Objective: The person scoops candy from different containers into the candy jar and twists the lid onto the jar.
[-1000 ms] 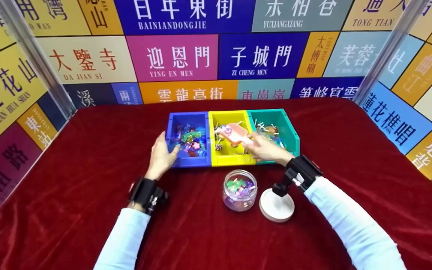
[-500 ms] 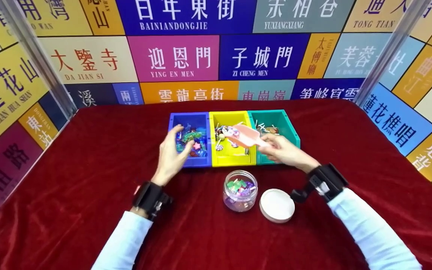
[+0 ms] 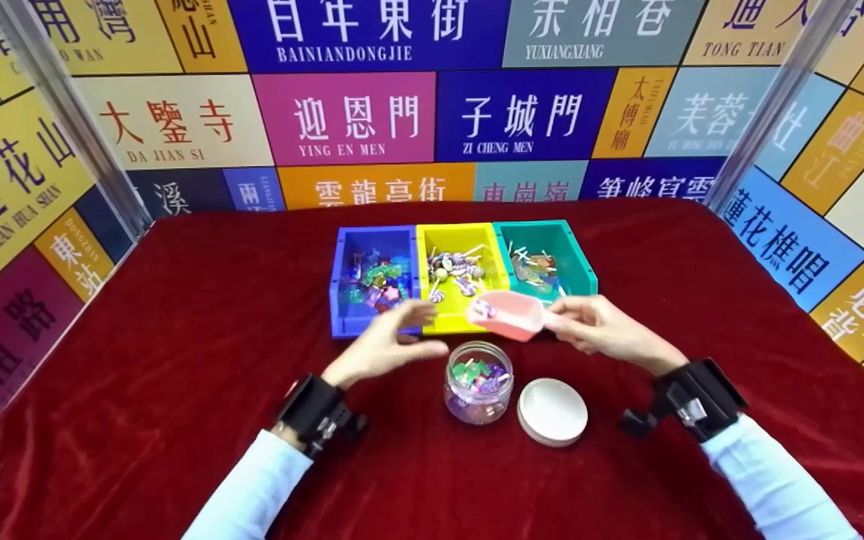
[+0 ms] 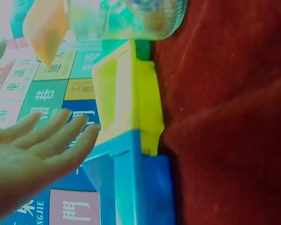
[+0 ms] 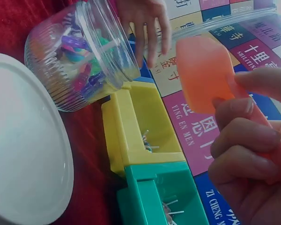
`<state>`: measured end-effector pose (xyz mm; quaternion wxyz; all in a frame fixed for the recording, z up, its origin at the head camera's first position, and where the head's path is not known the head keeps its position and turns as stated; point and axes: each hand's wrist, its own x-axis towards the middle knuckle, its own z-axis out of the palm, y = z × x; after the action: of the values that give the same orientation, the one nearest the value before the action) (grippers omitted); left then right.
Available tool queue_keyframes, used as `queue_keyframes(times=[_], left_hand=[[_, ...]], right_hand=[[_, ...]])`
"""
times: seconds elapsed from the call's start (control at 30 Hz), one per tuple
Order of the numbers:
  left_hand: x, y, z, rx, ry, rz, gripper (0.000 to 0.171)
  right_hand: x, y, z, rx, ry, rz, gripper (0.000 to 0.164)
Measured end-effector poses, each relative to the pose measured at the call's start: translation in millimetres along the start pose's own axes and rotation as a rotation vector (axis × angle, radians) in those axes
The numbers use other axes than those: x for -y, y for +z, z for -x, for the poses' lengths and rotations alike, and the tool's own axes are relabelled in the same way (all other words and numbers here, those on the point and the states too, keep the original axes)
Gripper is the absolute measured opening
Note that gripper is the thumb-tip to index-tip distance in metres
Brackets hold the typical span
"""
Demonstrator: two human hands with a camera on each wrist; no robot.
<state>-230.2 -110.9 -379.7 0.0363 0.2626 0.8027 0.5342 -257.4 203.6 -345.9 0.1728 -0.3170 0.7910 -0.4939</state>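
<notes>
My right hand (image 3: 612,331) grips the handle of a pink scoop (image 3: 516,316), its fingers curled round it in the right wrist view. A few pale swirled candies lie in the scoop, which is over the front of the yellow bin (image 3: 451,324). My left hand (image 3: 385,343) is empty, fingers extended, in front of the blue bin (image 3: 349,328) and left of the jar's mouth. A clear jar (image 3: 477,411), uncapped and upright, holds green and purple candies; its ribbed wall (image 5: 51,70) shows in the right wrist view.
A white lid (image 3: 553,411) lies right of the jar on the red cloth (image 3: 177,360). The blue bin holds colourful candies; the yellow and the green bin (image 3: 580,279) hold lollipops. Printed panels (image 3: 361,116) stand behind the table.
The scoop has come up out of the yellow bin and toward the jar, with my right hand moving right and nearer. My left hand has left the blue bin and moved toward the jar.
</notes>
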Motion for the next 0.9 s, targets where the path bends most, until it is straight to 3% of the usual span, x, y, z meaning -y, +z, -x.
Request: queue_keyframes(times=[0.17, 0.4, 0.67, 0.9], left_hand=[[0.0, 8.7, 1.8, 0.162, -0.016, 0.007, 0.076], [-2.0, 20.0, 2.1, 0.269, -0.031, -0.068, 0.080], [0.7, 28.4, 0.3, 0.301, 0.010, -0.101, 0.076], [2.9, 33.1, -2.2, 0.274, 0.022, -0.222, 0.076]], right_hand=[[1.4, -2.1, 11.7, 0.069, -0.043, 0.009, 0.018], [4.6, -0.4, 20.7, 0.113, -0.042, 0.097, 0.014], [5.0, 1.5, 21.6, 0.105, -0.074, 0.246, 0.013], [15.6, 1.7, 22.4, 0.078, -0.090, 0.393, 0.013]])
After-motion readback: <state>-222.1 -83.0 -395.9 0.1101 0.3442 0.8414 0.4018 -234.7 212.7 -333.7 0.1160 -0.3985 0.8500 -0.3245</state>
